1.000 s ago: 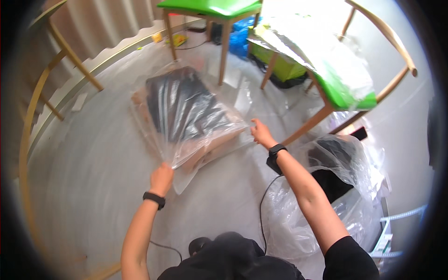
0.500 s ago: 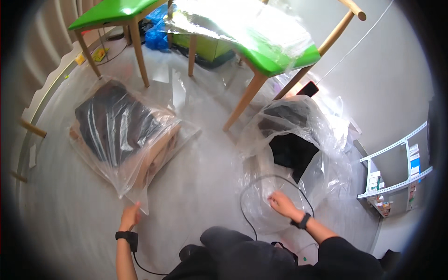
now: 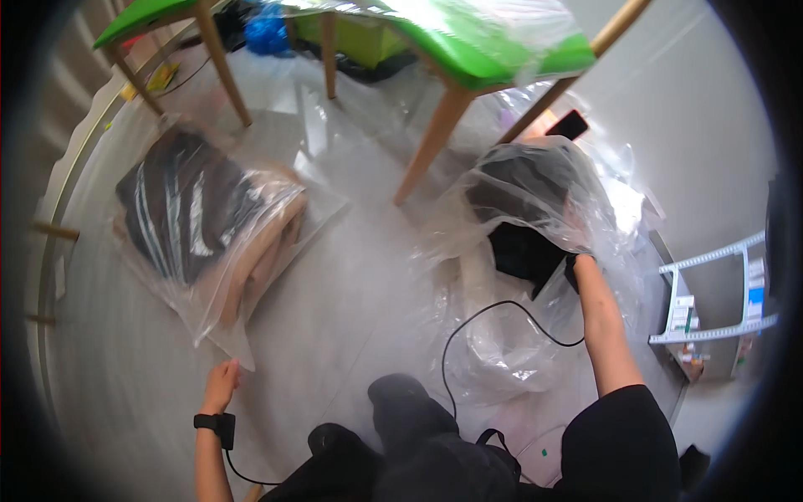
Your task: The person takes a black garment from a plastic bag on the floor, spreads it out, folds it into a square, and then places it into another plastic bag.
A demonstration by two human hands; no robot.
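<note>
On the left of the floor, a clear plastic bag [image 3: 238,335] covers a dark padded piece [image 3: 180,205] with pale wooden parts. My left hand [image 3: 222,385] is closed at the bag's near corner and seems to pinch it. To the right lies a second clear plastic bag [image 3: 502,360], loose and crumpled, with a dark piece [image 3: 519,184] under its film and a black piece [image 3: 523,255] at its opening. My right hand [image 3: 575,236] reaches into this bag beside the black piece; the film veils its fingers.
A green-seated wooden chair [image 3: 477,63], draped with film, stands behind the right bag; another green chair [image 3: 142,17] is at far left. A phone [image 3: 569,125] lies near the right wall. White shelving [image 3: 711,335] stands at right. A black cable [image 3: 485,309] loops across the floor.
My right hand has moved forward and right, from the near part of the right bag to deep beside the black piece. My left hand stays at its bag corner. The view has shifted slightly.
</note>
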